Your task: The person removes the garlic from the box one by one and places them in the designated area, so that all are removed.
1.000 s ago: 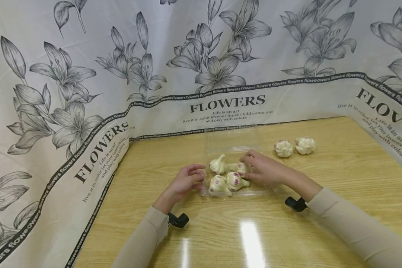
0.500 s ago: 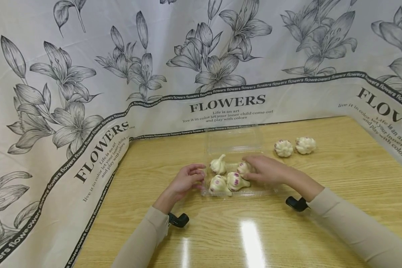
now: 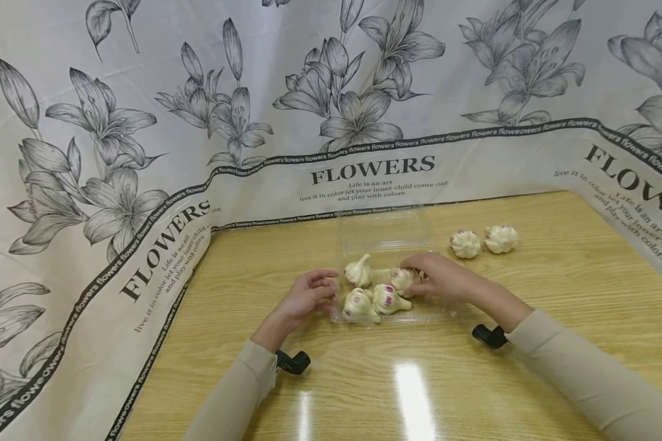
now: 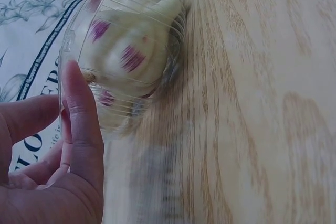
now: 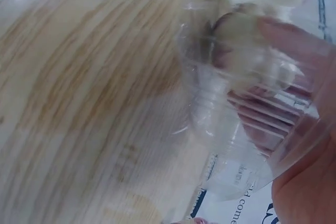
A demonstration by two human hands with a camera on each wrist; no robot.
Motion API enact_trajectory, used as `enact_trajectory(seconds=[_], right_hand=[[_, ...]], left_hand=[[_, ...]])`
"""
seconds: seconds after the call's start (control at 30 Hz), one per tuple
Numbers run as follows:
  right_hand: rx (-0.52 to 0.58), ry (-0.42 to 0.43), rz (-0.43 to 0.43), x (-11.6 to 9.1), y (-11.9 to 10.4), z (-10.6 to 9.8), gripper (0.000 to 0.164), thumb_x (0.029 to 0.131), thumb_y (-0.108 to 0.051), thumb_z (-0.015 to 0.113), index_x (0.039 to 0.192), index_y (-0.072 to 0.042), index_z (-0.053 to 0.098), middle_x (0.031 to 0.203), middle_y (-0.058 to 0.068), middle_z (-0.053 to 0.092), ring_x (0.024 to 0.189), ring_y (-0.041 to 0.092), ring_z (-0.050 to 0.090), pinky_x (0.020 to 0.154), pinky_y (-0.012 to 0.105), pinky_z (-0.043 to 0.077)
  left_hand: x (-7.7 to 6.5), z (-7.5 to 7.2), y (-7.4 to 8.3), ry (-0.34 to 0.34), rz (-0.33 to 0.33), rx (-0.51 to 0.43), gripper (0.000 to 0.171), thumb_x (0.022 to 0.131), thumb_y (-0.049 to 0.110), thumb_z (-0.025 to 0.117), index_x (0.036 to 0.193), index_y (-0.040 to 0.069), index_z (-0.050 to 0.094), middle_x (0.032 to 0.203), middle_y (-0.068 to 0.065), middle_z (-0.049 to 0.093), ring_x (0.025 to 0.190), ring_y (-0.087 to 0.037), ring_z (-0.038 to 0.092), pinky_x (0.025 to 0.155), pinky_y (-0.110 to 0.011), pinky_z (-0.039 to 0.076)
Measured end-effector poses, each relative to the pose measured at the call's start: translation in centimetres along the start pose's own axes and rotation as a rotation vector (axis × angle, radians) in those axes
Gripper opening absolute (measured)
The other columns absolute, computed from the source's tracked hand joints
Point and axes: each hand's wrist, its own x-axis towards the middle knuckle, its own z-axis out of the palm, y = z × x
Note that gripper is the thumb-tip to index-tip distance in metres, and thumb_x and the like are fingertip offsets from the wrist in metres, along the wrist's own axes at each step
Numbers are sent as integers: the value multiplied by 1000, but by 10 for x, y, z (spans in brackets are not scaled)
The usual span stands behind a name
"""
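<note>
A clear plastic clamshell box (image 3: 408, 318) stands on the table with its lid (image 3: 383, 229) folded back. My left hand (image 3: 306, 297) is at the box's left side; in the left wrist view its thumb and a finger pinch the rim. Inside the box, my right hand (image 3: 444, 278) holds a garlic bulb (image 3: 403, 282), fingers partly covering it. Three other garlic bulbs lie in the box: one at the back left (image 3: 357, 272), one at the front left (image 3: 358, 303) and one in the front middle (image 3: 387, 299). Through the wall, the right wrist view shows fingers around the held bulb.
Two more garlic bulbs, a left one (image 3: 465, 244) and a right one (image 3: 501, 239), sit on the wooden table (image 3: 287, 392) beyond the right hand. A white flower-printed cloth (image 3: 265, 196) hangs along the table's back and sides.
The right hand has shifted slightly with its garlic bulb, which now shows more between the fingers. The left hand stays at the box's left side.
</note>
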Motion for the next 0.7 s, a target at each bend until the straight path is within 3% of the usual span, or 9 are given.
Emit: enact_trajectory(seconds=[0.23,0.47,0.7], right_hand=[[-2,13,3,1,0,4,54,88,-27,82,129,5,65,122,19,70,107,33,67,96,52,56],[23,36,0,0,5,4,49,88,-22,82,128,2,65,101,4,71,80,9,63,73,27,58],[117,130,-24,-2,11,6,53,86,-17,83,132,3,63,107,9,72,87,18,69,75,30,62]], left_hand=[[0,-1,-2,6,-7,-3,46,102,1,58,146,-4,47,105,-13,61,80,-16,63,69,-31,61],[0,0,-2,0,-11,-13,47,102,-1,58,147,-6,45,103,-11,61,80,-16,63,68,-30,61],[0,1,0,2,-7,-2,46,102,-1,58,146,-5,47,102,-10,61,80,-16,63,69,-31,61]])
